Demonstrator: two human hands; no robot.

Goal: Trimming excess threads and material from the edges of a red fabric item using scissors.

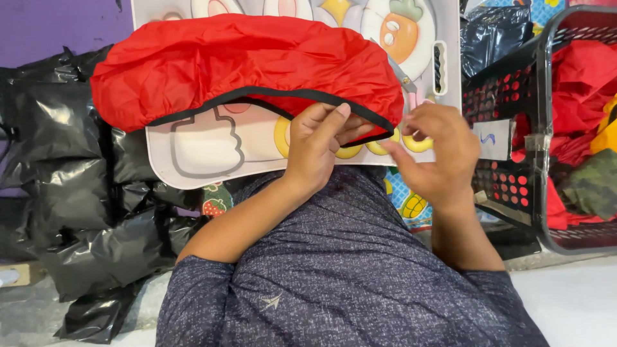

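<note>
**Two hands at the black hem of a red cover**

A red fabric cover with a black elastic hem lies across a small white worktop printed with cartoon fruit and vegetables. The cover takes most of the far half of the worktop and hangs over its left edge; the hem runs in a curve along the near side of the fabric.

The left hand is closed on the hem near the middle of the near edge of the worktop: the thumb and fingers pinch the black band, and the fingertips point up into the red cloth. The right hand is just beside it, near the right end of the hem. Its fingers are curled and turned toward the left hand; I cannot tell if they really grip the hem or only touch it.

Both forearms come out from a dark speckled shirt at the bottom of the view.

To the left of the worktop there are crumpled black plastic bags. To the right stands a black basket with round holes in its wall, and inside it lie more red fabric, something yellow and a camouflage piece
</note>
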